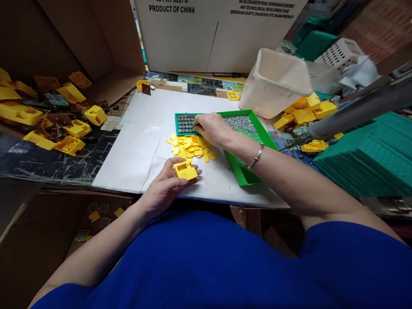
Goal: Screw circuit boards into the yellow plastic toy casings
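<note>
With left hand [163, 185], grasping yellow casing [189, 172] over white sheet [125, 159], near front edge; with right hand [213, 128], curled over teal tray [187, 134], pinching or not: cannot tell. Might scatter round metal pieces [184, 122] by snagging tray's rim.

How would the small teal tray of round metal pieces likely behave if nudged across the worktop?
The teal tray would probably slide rather than tip, since it looks wide and low. The many round metal pieces likely make it somewhat heavy for its size. A sharp push might jostle them, as they appear merely set in rows.
</note>
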{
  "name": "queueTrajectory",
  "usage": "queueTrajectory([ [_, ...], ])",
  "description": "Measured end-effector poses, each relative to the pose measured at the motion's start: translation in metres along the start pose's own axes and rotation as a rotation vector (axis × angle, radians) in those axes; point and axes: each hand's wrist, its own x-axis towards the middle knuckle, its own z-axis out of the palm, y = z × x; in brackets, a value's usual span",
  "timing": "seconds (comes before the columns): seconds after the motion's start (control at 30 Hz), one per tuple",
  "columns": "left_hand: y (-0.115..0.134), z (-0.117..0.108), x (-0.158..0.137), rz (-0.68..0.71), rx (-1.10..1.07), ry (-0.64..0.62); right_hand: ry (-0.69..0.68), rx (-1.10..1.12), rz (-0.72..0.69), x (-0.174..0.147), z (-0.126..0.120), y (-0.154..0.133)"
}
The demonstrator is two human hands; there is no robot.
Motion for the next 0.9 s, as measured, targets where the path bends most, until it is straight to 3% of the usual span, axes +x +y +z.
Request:
queueTrajectory([
  [0.13,-0.005,0.005,0.005,0.123,0.039,0.052,0.136,0.759,0.054,-0.043,0.0,-0.032],
  [0.23,-0.011,0.01,0.009,0.235,0.051,0.063,0.165,0.979,0.012,-0.073,0.01,-0.055],
  [0.47,-0.021,0.008,0.012,0.31,0.157,0.043,0.295,0.838,-0.053,-0.087,0.032,-0.061],
  [0.67,-0.024,0.003,0.012,0.29,0.331,0.095,-0.041,0.812,0.048,-0.079,0.014,-0.049],
  [0.77,-0.021,0.005,0.014,0.246,0.235,0.115,-0.182,0.819,0.046,-0.065,0.0,-0.037],
  [0.9,-0.013,0.011,0.016,0.141,0.093,0.148,-0.014,0.333,0.058,-0.029,-0.009,-0.017],
])
